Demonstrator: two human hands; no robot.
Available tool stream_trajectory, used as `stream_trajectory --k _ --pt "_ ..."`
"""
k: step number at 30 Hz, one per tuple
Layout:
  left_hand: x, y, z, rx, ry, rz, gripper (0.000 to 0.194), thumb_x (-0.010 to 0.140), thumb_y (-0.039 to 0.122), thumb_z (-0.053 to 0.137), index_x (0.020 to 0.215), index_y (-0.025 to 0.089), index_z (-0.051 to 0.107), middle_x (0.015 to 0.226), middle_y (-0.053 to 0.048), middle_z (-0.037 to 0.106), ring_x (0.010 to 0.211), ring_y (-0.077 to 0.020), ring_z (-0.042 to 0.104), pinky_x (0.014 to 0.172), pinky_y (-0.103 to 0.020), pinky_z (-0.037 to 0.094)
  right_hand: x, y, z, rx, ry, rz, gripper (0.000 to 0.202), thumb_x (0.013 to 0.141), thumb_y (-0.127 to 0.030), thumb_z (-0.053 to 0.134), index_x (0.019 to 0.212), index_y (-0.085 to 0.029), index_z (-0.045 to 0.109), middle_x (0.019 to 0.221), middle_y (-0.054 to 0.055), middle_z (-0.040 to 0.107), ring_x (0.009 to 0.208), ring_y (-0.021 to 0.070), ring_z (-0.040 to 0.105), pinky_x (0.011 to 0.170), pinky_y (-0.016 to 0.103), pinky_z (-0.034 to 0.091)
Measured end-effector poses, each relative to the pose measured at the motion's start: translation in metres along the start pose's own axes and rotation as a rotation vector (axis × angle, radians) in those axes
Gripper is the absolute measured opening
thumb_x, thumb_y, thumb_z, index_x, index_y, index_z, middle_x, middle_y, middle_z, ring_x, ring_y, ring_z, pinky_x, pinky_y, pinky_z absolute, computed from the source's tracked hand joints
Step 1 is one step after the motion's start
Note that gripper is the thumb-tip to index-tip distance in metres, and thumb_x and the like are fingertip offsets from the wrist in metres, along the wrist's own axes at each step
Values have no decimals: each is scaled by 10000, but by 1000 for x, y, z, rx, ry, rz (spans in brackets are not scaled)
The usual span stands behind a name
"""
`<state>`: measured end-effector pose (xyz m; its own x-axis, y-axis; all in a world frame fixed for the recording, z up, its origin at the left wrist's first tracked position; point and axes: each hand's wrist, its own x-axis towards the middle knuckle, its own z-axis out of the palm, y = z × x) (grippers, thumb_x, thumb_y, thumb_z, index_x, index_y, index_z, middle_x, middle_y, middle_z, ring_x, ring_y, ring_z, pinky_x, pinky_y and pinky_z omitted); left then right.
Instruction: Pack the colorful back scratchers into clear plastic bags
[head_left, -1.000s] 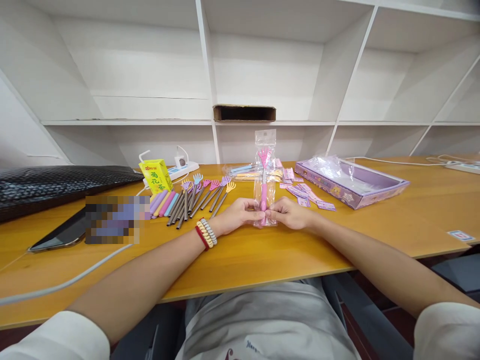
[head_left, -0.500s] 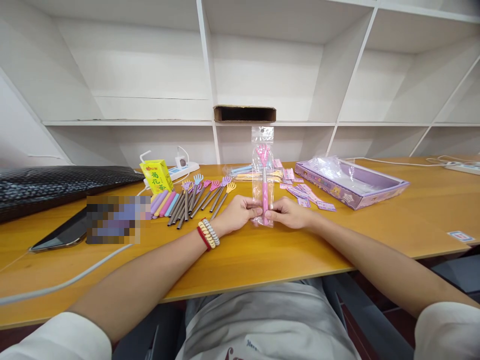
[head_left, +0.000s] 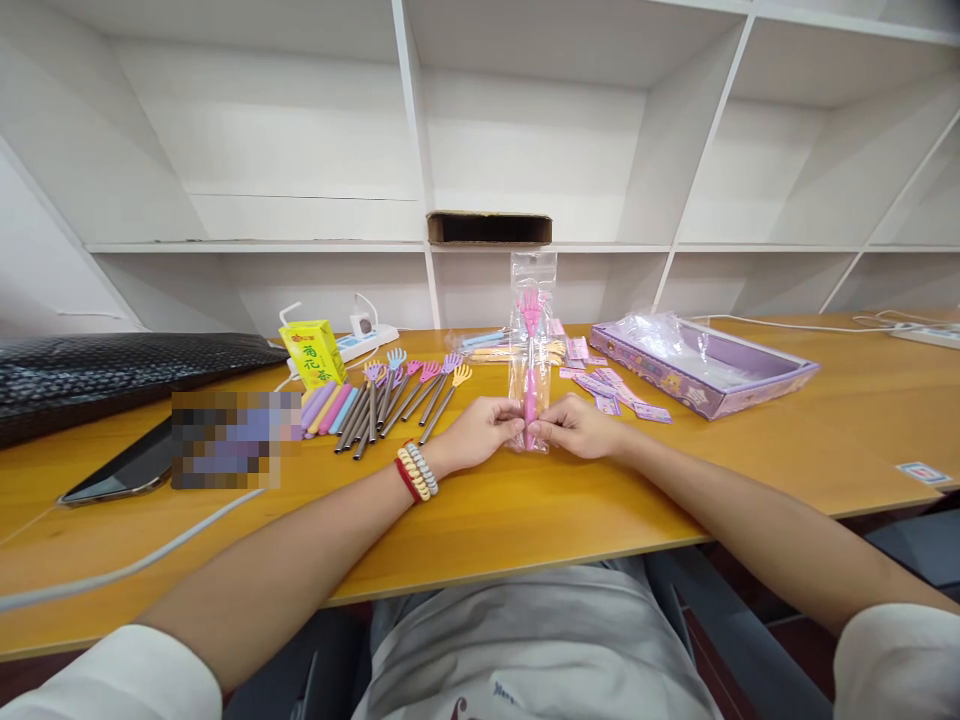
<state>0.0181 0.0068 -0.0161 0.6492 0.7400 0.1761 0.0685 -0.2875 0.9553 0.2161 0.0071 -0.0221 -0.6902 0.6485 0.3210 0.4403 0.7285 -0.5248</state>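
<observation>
A pink back scratcher (head_left: 531,385) with a hand-shaped head stands upright inside a clear plastic bag (head_left: 534,268). My left hand (head_left: 484,430) pinches the bag's lower left side, and my right hand (head_left: 574,425) pinches its lower right side by the pink handle. Both hands are closed, thumbs toward me. Left of them lie several loose scratcher rods (head_left: 397,395) with coloured claw heads. Beside those are several coloured handles (head_left: 330,408). Behind the held bag, more bagged pieces (head_left: 487,345) are partly hidden.
Small purple printed cards (head_left: 607,388) lie behind my right hand. A purple tray box (head_left: 705,385) holding clear bags stands at the right. A yellow drink carton (head_left: 313,352), a power strip (head_left: 367,342) and a dark tablet-like device (head_left: 124,465) are at the left. White shelves (head_left: 540,130) rise behind.
The bag with the pink back scratcher has shifted slightly right at its top and turned, so the claw head shows more plainly. Both hands keep their hold.
</observation>
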Motion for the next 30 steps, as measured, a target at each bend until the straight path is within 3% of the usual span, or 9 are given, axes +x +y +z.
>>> stream_trajectory --k 6,12,18,26,30 --pt "-2 3 0 -39 -26 21 223 748 240 641 915 93 642 857 -88 677 798 -170 633 746 -295 509 0 -4 -4 -6 -10 29 523 887 -496 377 733 -98 680 504 -35 334 479 62 252 449 211 215" --pt "-1 3 -2 -2 26 -9 225 688 244 694 833 79 647 730 -76 674 635 -157 621 643 -300 514 0 -4 -4 53 -35 36 539 883 -519 376 710 -96 663 510 -30 358 484 64 276 455 209 227" --pt "-2 8 0 6 48 -47 162 640 214 723 707 90 644 619 -51 656 554 -140 599 569 -270 500 -1 -10 -2 79 -87 -48 511 908 -482 352 847 -109 697 621 14 564 516 73 399 508 207 310" --pt "-1 5 0 -19 16 -77 180 654 177 689 802 82 653 723 -73 679 650 -162 632 642 -296 524 0 -8 -2 -43 -54 -23 543 912 -476 344 671 -93 644 495 -8 478 451 56 347 456 201 272" --pt "-1 7 -1 42 77 -44 124 660 175 678 742 89 644 679 -64 673 609 -156 624 622 -292 523 0 -10 -2 -35 -29 -30 495 897 -465 393 717 -91 662 586 27 586 506 74 454 508 202 332"
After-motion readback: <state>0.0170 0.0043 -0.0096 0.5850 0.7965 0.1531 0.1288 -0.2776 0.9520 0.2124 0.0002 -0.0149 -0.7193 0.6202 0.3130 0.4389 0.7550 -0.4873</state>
